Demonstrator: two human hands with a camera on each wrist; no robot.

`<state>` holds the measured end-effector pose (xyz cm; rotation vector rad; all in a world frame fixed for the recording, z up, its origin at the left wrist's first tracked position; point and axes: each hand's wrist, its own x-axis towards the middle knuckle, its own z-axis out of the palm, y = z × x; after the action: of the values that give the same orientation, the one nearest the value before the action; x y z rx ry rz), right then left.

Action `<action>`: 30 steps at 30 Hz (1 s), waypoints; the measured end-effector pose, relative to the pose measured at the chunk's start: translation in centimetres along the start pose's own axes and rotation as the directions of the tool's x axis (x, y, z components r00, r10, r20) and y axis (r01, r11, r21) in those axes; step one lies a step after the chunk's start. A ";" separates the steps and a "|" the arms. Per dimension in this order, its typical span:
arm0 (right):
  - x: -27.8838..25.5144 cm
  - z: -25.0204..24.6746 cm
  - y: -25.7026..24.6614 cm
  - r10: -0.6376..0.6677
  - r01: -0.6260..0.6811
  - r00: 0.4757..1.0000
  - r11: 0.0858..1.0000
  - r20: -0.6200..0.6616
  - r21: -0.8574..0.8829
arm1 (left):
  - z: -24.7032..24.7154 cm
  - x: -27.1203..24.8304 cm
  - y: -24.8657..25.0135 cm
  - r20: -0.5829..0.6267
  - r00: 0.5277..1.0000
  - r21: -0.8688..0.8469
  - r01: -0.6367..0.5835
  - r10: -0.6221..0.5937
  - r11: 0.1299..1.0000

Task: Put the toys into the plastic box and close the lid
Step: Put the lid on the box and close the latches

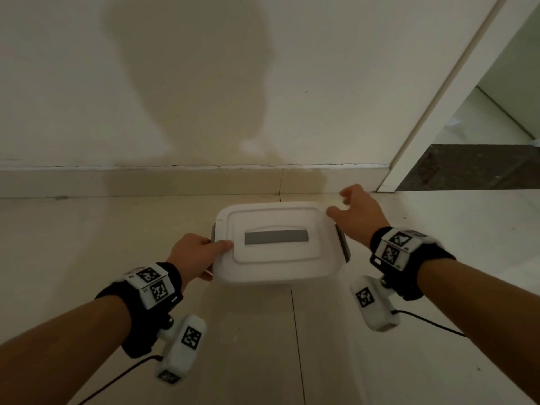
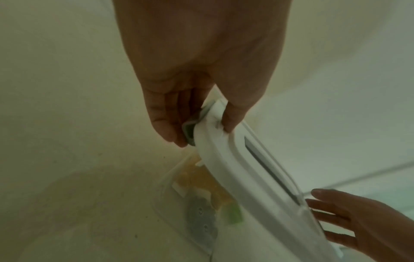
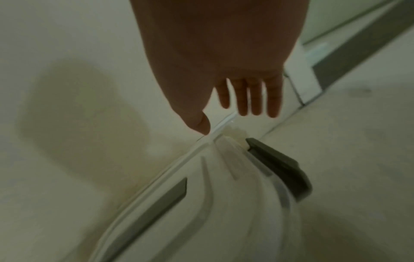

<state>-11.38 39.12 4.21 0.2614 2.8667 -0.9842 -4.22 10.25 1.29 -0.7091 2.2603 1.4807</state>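
Observation:
A white lid point(image 1: 274, 263) with a grey handle strip point(image 1: 276, 237) covers the plastic box on the floor. My left hand point(image 1: 198, 252) grips the lid's left edge, thumb on top and fingers by the grey left latch point(image 1: 214, 232). In the left wrist view the lid point(image 2: 235, 168) sits tilted over the clear box point(image 2: 170, 186), with yellow point(image 2: 201, 179), green point(image 2: 234, 214) and grey point(image 2: 201, 216) toys inside. My right hand point(image 1: 355, 213) hovers with relaxed fingers at the lid's far right corner, holding nothing. The right latch point(image 3: 282, 166) sticks outward.
The box stands on pale floor tiles point(image 1: 263, 346) close to a wall with a skirting board point(image 1: 146, 182). A door frame point(image 1: 432, 112) and dark threshold point(image 1: 467, 168) lie to the right. Cables trail from the wrist cameras.

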 end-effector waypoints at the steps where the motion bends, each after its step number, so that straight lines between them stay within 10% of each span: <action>1: 0.1 0.0 0.6 0.146 -0.148 0.986 0.989 0.075 0.012 | 0.0 0.0 0.1 -0.026 0.999 0.046 -0.021 0.022 0.999; 5: 0.0 -0.1 2.3 0.366 -0.387 0.879 0.922 0.305 0.009 | 0.2 0.2 0.1 -0.091 0.995 0.034 -0.028 0.031 0.999; 12: -0.1 -1.3 3.6 0.333 -0.379 0.783 0.925 0.526 -0.022 | 0.5 0.6 -0.1 -0.139 0.990 -0.087 0.008 -0.020 0.996; 20: -0.4 -1.5 3.0 0.267 -0.319 0.817 0.948 0.511 0.014 | -0.6 0.1 -0.1 0.122 0.976 -0.237 0.204 -0.179 0.950; 30: -0.3 -1.3 2.0 0.193 -0.174 0.878 0.981 0.438 -0.084 | 0.1 0.1 0.0 0.048 0.998 -0.128 0.042 -0.036 0.991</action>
<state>-10.79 41.45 4.08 0.2596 2.3920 -0.8194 -4.27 10.29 1.19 -0.7444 2.1202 1.6190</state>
